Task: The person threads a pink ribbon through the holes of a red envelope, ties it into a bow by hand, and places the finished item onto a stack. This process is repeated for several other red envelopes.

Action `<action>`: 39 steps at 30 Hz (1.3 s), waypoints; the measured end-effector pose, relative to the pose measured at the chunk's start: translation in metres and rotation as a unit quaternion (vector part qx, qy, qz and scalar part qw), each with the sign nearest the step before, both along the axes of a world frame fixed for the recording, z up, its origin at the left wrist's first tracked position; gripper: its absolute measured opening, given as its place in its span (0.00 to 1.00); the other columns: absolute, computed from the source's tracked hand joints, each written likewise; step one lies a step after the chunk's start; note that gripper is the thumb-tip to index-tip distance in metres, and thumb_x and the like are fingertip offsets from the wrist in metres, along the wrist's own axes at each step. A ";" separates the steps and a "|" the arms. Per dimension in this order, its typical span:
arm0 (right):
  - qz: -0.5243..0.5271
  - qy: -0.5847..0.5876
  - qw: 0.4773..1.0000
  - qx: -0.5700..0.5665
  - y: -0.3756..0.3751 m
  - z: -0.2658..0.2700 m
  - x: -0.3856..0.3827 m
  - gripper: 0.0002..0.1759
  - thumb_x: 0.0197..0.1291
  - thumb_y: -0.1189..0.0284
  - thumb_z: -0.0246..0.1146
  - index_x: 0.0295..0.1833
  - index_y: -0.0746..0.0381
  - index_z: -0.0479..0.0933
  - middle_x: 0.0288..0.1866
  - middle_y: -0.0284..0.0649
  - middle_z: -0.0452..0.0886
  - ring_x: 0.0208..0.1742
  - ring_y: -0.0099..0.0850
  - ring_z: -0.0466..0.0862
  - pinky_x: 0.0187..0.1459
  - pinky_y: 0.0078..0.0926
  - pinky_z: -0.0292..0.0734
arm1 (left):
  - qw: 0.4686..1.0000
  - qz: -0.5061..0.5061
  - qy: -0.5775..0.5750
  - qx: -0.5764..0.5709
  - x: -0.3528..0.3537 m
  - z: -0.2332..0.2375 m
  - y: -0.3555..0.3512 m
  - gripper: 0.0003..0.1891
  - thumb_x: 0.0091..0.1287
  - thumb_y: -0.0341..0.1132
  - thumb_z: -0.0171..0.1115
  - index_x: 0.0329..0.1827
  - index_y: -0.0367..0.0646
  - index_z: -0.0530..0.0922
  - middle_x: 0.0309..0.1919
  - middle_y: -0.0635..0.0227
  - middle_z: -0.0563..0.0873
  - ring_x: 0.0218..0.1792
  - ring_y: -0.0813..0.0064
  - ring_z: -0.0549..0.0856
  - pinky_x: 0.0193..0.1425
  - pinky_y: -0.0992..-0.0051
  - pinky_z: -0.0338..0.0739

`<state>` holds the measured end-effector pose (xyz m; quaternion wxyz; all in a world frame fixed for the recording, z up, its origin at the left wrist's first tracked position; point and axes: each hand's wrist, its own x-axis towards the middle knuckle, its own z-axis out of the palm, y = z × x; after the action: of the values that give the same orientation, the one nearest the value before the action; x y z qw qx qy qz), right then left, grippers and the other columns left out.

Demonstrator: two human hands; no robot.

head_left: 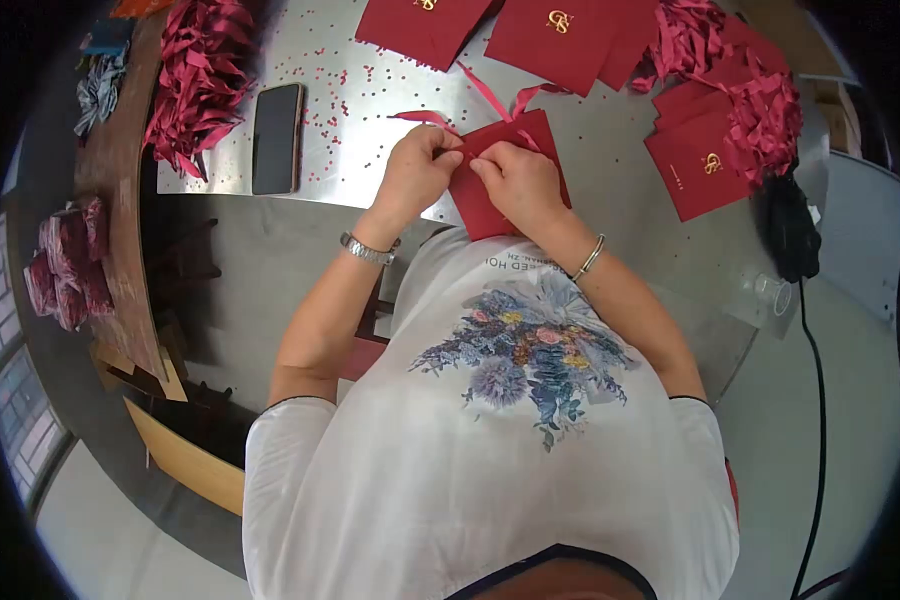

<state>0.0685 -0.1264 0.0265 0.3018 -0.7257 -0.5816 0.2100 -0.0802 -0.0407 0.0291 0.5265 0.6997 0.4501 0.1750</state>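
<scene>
At upper centre of the frame, the red card (536, 134) is pinched by both the left hand (418, 168) and right hand (518, 180). It is judged light, easily creased, and best held at its edges; its ribbon (490, 95) is limp.

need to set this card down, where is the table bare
Bare metal, speckled with red dots, lies between the phone and the left hand, and between the right hand and the card stack at the right. Both hands pinch the folded card. The far edge is crowded with red cards and ribbon piles.
</scene>
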 end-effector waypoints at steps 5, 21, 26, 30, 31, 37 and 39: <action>-0.003 0.008 0.999 -0.041 0.006 0.007 0.001 0.12 0.58 0.61 0.65 0.33 0.59 0.80 0.26 0.46 0.83 0.30 0.46 0.84 0.33 0.44 0.78 | 0.990 -0.028 0.000 0.137 0.003 0.014 -0.003 0.06 0.56 0.24 0.64 0.36 0.34 0.79 0.37 0.53 0.82 0.41 0.53 0.82 0.46 0.64 0.77; -0.017 0.162 0.968 -0.191 0.020 0.016 0.011 0.13 0.56 0.65 0.64 0.31 0.65 0.83 0.24 0.41 0.84 0.28 0.31 0.84 0.35 0.30 0.78 | 0.987 -0.029 0.020 0.159 0.006 0.010 -0.006 0.07 0.58 0.24 0.64 0.38 0.33 0.79 0.37 0.54 0.82 0.38 0.57 0.84 0.43 0.68 0.78; -0.027 0.193 0.963 -0.187 0.018 0.002 0.010 0.13 0.56 0.65 0.64 0.32 0.66 0.83 0.25 0.42 0.85 0.28 0.33 0.85 0.37 0.32 0.80 | 0.987 -0.038 0.040 0.152 0.003 0.005 -0.007 0.08 0.58 0.25 0.64 0.39 0.33 0.78 0.37 0.54 0.82 0.38 0.58 0.84 0.43 0.67 0.78; -0.045 0.263 0.938 -0.221 0.018 0.001 0.010 0.14 0.56 0.64 0.64 0.33 0.66 0.84 0.25 0.43 0.85 0.28 0.32 0.85 0.36 0.31 0.80 | 0.991 -0.023 0.040 0.124 0.003 0.005 -0.010 0.07 0.58 0.24 0.64 0.39 0.33 0.78 0.36 0.53 0.82 0.38 0.56 0.83 0.44 0.66 0.77; -0.049 0.268 0.934 -0.232 0.019 0.004 0.010 0.14 0.56 0.65 0.64 0.33 0.66 0.84 0.25 0.44 0.85 0.27 0.32 0.85 0.36 0.30 0.80 | 0.988 -0.023 0.043 0.144 0.003 0.005 -0.012 0.07 0.58 0.24 0.64 0.38 0.33 0.78 0.36 0.52 0.82 0.38 0.55 0.83 0.44 0.65 0.77; 0.036 -0.125 0.987 -0.095 0.015 0.016 -0.002 0.13 0.57 0.65 0.62 0.30 0.65 0.81 0.26 0.46 0.84 0.30 0.40 0.86 0.37 0.38 0.81 | 0.974 -0.033 0.018 0.225 0.007 0.004 -0.017 0.05 0.55 0.21 0.62 0.34 0.33 0.77 0.34 0.52 0.81 0.38 0.52 0.82 0.43 0.62 0.77; 0.049 -0.139 0.985 -0.088 0.016 0.015 -0.003 0.12 0.57 0.65 0.62 0.30 0.64 0.80 0.26 0.46 0.84 0.30 0.41 0.86 0.36 0.39 0.81 | 0.977 -0.020 0.007 0.214 0.009 0.002 -0.017 0.05 0.53 0.20 0.61 0.32 0.33 0.76 0.32 0.52 0.81 0.38 0.51 0.80 0.43 0.60 0.76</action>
<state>0.0660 -0.1105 0.0419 0.1426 -0.7423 -0.6318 0.1716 -0.0717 -0.0572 0.0315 0.3649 0.8061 0.3919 0.2520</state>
